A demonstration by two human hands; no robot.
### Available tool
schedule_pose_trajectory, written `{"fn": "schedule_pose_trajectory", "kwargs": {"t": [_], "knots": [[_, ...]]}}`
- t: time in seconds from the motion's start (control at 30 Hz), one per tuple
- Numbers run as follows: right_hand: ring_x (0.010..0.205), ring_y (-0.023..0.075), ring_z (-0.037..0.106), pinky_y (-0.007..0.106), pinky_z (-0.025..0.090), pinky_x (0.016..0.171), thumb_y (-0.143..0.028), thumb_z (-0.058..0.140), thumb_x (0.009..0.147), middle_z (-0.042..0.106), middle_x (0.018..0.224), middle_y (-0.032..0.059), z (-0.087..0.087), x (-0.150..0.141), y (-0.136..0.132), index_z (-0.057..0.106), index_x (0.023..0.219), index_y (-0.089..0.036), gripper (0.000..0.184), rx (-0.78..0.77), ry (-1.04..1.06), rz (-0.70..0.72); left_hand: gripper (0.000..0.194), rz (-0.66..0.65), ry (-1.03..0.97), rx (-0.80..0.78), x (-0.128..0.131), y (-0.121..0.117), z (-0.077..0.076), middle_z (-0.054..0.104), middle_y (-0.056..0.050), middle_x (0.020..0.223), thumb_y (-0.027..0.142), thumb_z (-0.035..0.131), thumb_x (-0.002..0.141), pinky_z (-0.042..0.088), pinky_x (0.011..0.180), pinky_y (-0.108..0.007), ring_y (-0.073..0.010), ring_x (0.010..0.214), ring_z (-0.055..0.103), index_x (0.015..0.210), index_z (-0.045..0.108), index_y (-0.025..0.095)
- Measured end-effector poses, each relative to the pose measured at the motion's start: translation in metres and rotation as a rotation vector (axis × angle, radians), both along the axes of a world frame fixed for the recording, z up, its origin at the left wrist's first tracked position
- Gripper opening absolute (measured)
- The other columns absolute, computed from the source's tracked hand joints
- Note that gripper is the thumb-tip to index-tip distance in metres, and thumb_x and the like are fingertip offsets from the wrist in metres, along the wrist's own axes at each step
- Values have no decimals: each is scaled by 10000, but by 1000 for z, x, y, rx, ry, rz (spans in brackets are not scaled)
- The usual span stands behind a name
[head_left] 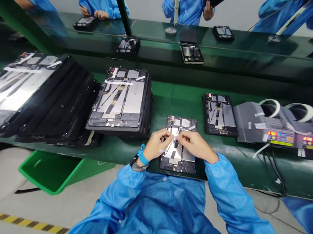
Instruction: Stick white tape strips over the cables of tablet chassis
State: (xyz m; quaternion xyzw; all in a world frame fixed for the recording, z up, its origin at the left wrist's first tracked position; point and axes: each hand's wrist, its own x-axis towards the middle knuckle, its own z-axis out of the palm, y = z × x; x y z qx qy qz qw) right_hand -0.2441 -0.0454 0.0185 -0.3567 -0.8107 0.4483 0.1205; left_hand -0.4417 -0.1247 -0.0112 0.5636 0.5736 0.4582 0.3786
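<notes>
An opened tablet (178,165) lies at the bench's front edge before me, its silver inside and dark ribbon cables facing up. Over its upper middle, the fingertips of my left hand (156,143) and my right hand (197,145) almost meet. Both hands are closed in a pinch; whatever they hold is too small to make out. A short whitish strip (163,150) shows just below my left fingers. On my left wrist sits a blue wrist strap (142,155).
Left stand a stack of opened tablets (121,107) and a larger stack (20,87). Another opened tablet (220,114) lies right, beside grey machines (275,126) with lit displays and cables. A green bin (52,170) stands below. Co-workers (189,9) work across the raised shelf (155,46).
</notes>
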Motion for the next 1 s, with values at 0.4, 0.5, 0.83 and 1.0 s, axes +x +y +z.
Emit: {"fn": "schedule_pose_trajectory", "kwargs": {"t": [0.4,0.5,0.83,1.0], "knots": [[770,168,690,299,557,715,-414,809,858,766,913,21,-10,-24,-64,508,1172,-253,464,-357,547,-379,399,110,-178,-36,14,13,-1,674,-34,940,460,657,978,445,626,-233,-110,695,572,1248,649,166],[739,165,673,313,551,749,-358,754,903,713,804,-23,-10,-29,-73,499,1177,-249,389,-294,595,-453,355,112,-110,-19,12,14,-2,680,-28,923,430,643,990,441,609,-230,-107,673,563,1235,658,173],[830,180,695,319,531,771,-363,801,889,745,922,5,-12,-27,-76,445,1298,-254,553,-318,607,-526,279,108,16,47,13,17,0,705,-23,972,347,639,1001,461,657,-243,-104,673,575,1233,650,194],[716,159,637,304,515,741,-348,790,895,670,755,-57,-9,-33,-77,470,1236,-251,477,-318,625,-513,290,88,128,79,13,17,-2,693,-24,1007,314,629,1013,490,711,-260,-102,651,550,1277,625,194]]}}
